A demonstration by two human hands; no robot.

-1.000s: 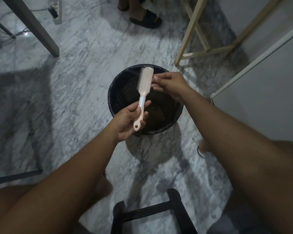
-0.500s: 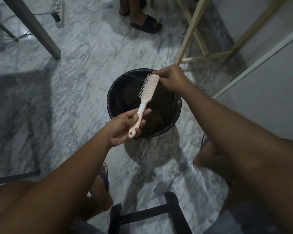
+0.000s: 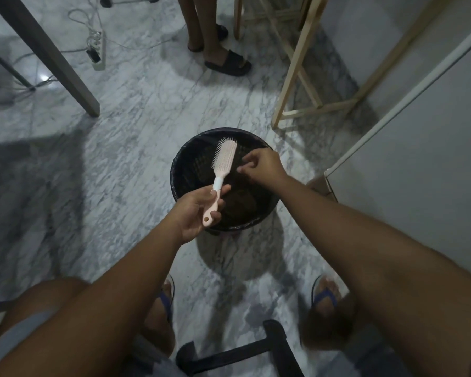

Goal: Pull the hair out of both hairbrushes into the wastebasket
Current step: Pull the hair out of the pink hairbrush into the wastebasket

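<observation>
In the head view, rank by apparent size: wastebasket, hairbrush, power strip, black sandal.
1. wastebasket, clearly largest.
2. hairbrush, held nearer the camera, which flatters it.
3. black sandal and power strip: about alike, both farther off, so unranked.

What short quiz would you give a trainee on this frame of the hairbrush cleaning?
1. True or false: the right hand grips the hairbrush handle.
2. The brush head is above: A the wastebasket; B a sink; C a drawer.
3. Fill in: the handle is held by the ___ hand.
Key: 1 false; 2 A; 3 left hand.
</observation>
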